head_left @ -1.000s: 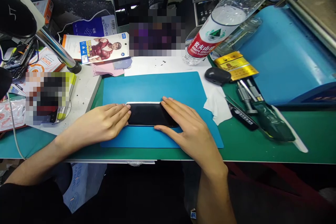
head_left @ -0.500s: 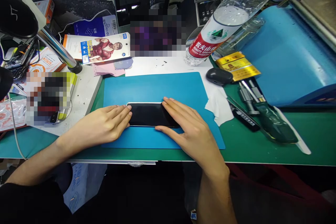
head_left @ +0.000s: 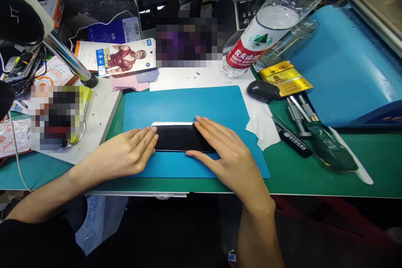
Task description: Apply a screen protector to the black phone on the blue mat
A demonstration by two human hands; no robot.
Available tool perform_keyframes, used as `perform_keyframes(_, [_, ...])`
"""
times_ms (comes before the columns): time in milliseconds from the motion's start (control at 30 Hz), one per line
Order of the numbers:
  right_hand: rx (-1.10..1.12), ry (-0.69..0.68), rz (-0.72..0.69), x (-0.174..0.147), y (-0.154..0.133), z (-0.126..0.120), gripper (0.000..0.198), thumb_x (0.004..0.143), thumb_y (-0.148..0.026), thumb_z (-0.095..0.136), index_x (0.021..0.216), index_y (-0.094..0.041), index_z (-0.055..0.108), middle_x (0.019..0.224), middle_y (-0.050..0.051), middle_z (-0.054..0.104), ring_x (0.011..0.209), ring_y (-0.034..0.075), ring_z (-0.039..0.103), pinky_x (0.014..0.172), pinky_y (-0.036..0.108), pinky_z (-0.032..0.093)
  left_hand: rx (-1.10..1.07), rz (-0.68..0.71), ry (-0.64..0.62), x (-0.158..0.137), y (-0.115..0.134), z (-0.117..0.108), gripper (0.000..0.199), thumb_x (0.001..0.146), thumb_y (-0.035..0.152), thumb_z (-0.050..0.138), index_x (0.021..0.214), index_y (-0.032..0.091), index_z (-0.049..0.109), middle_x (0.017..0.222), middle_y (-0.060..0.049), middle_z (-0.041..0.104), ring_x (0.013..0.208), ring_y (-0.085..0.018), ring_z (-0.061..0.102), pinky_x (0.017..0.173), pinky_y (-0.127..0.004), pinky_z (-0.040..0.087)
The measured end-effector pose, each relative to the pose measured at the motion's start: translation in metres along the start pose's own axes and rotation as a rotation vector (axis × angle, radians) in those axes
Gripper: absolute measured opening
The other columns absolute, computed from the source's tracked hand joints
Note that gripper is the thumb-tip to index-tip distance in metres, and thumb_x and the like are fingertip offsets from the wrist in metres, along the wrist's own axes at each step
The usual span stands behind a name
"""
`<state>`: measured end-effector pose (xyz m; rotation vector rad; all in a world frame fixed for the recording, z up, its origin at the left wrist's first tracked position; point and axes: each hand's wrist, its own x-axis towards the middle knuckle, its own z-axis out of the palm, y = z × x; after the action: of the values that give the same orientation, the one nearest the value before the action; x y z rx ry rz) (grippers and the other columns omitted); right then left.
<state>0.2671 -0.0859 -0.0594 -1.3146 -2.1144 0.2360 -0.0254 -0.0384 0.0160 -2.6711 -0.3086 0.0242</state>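
Note:
A smartphone (head_left: 176,137) with a dark screen lies sideways on the blue work mat (head_left: 182,102). A bright strip shows along its far edge. At its left end, my left hand (head_left: 133,150) holds it with the fingers pressed together over the corner; the left thumb is mostly hidden. My right hand (head_left: 228,148) grips the other end, thumb along the near edge and fingers over the far edge. The right end of the phone is covered by that hand.
To the right are a water bottle (head_left: 243,52), a black earbud case (head_left: 263,91), a gold box (head_left: 285,78), a crumpled white tissue (head_left: 262,130) and a green-handled tool (head_left: 333,146). Behind stands a printed package (head_left: 125,57); at left, a metal lamp pole (head_left: 67,56).
The bright strip along the phone's far edge looks wider. My left hand has shifted very slightly; my right hand keeps its place.

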Motion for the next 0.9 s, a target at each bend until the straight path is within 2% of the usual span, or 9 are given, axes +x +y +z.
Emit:
perform_keyframes(200, [0.015, 0.003, 0.01, -0.0005, 0.0008, 0.0004, 0.071, 0.099, -0.039, 0.074, 0.164, -0.025, 0.047, 0.158, 0.013, 0.063, 0.148, 0.031, 0.059, 0.121, 0.054, 0.053, 0.04, 0.013, -0.013, 0.0003, 0.0024, 0.0014, 0.033, 0.105, 0.01, 0.058, 0.132, -0.004, 0.07, 0.135, -0.026, 0.073, 0.121, -0.032, 0.078, 0.1, -0.038, 0.065])
perform_keyframes(600, [0.026, 0.001, 0.013, -0.0004, 0.0012, 0.0005, 0.073, 0.101, -0.04, 0.072, 0.166, -0.028, 0.043, 0.159, 0.012, 0.062, 0.148, 0.033, 0.06, 0.12, 0.056, 0.054, 0.038, 0.021, -0.009, 0.001, 0.0024, -0.0004, 0.035, 0.101, 0.01, 0.065, 0.132, -0.006, 0.069, 0.133, -0.028, 0.074, 0.119, -0.033, 0.079, 0.095, -0.038, 0.067])
perform_keyframes(900, [0.025, 0.009, 0.013, 0.0, 0.0012, 0.0007, 0.071, 0.1, -0.04, 0.074, 0.164, -0.025, 0.048, 0.157, 0.013, 0.063, 0.147, 0.032, 0.06, 0.119, 0.056, 0.054, 0.079, 0.032, -0.027, 0.0032, 0.0008, -0.0036, 0.033, 0.104, 0.008, 0.057, 0.131, -0.001, 0.072, 0.133, -0.023, 0.075, 0.118, -0.03, 0.079, 0.096, -0.036, 0.067])
